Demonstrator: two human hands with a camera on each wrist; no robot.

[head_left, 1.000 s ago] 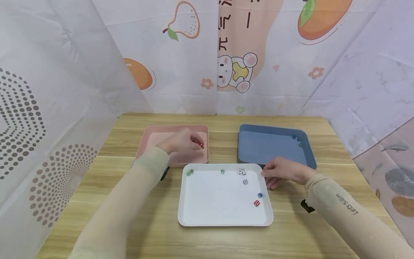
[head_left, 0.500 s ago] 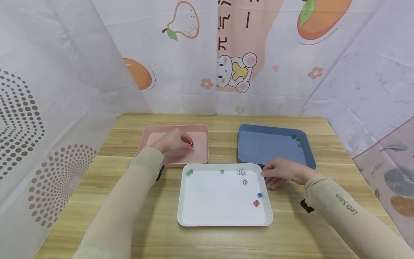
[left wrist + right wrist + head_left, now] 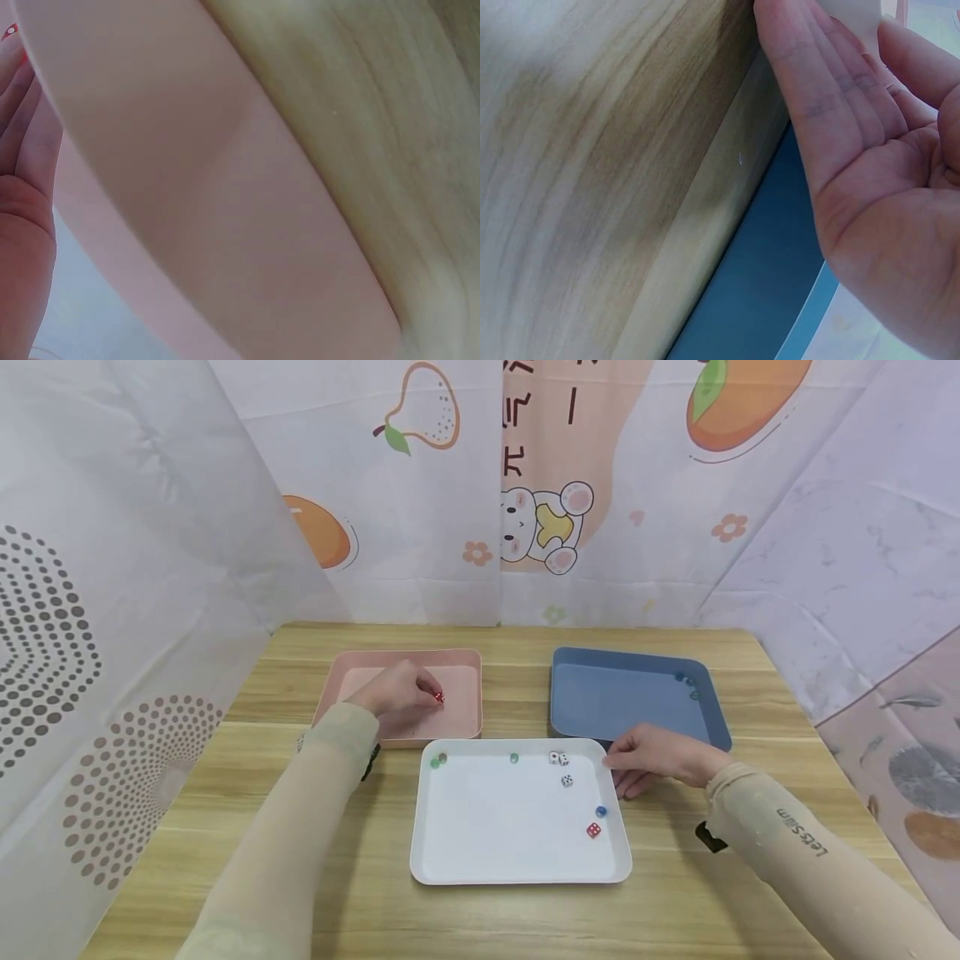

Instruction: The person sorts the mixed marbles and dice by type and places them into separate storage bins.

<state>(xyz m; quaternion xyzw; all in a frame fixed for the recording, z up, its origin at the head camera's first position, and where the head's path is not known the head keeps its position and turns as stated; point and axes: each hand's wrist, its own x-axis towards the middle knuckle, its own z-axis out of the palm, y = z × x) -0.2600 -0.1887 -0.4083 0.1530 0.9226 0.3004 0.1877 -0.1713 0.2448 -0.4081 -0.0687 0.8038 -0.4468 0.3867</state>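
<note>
My left hand (image 3: 397,687) is over the pink tray (image 3: 462,720), pinching a red die (image 3: 439,697) with white dots between thumb and fingertips. In the left wrist view only part of that hand shows, behind the pink tray wall (image 3: 195,172), with a bit of red die (image 3: 10,31) at the corner. My right hand (image 3: 663,753) grips the white tray (image 3: 517,827) by its upper right corner, thumb on the rim and fingers outside. Inside lie a red die (image 3: 594,831), a blue bead (image 3: 602,812), several white dice (image 3: 567,782) and green beads (image 3: 514,758).
A blue tray (image 3: 615,693) stands behind the white one at the right, with several dark and green beads (image 3: 694,695) near its right wall. All three trays are on a wooden table (image 3: 517,927). A printed curtain (image 3: 420,552) hangs beyond the far edge.
My left hand has moved left over the pink tray with the red die, then dropped slightly in the view. The right hand stays on the white tray's corner.
</note>
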